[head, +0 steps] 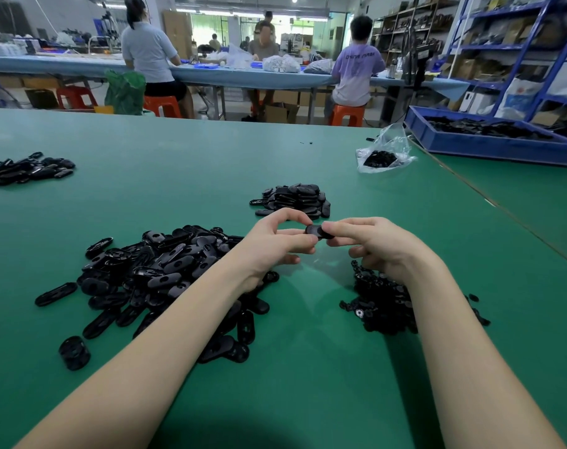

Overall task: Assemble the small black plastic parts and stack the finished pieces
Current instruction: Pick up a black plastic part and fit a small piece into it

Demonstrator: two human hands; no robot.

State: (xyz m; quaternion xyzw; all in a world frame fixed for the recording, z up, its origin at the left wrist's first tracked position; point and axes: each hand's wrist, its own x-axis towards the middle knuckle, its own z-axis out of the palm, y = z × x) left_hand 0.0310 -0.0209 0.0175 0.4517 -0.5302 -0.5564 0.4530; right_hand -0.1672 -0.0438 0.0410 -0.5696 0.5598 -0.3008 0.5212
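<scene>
Both hands pinch one oval black part [319, 232] above the desk [210, 163]: left hand [282, 238] and right hand [369, 243] each grip an end. Best squeeze evenly till seated, then add to finished stack [296, 199].

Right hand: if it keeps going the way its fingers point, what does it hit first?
The right hand points leftward, pinching the black oval part. Straight on, it would likely meet the left hand first, whose fingertips hold the same part. Depth looks matched, though one view cannot confirm it.
</scene>
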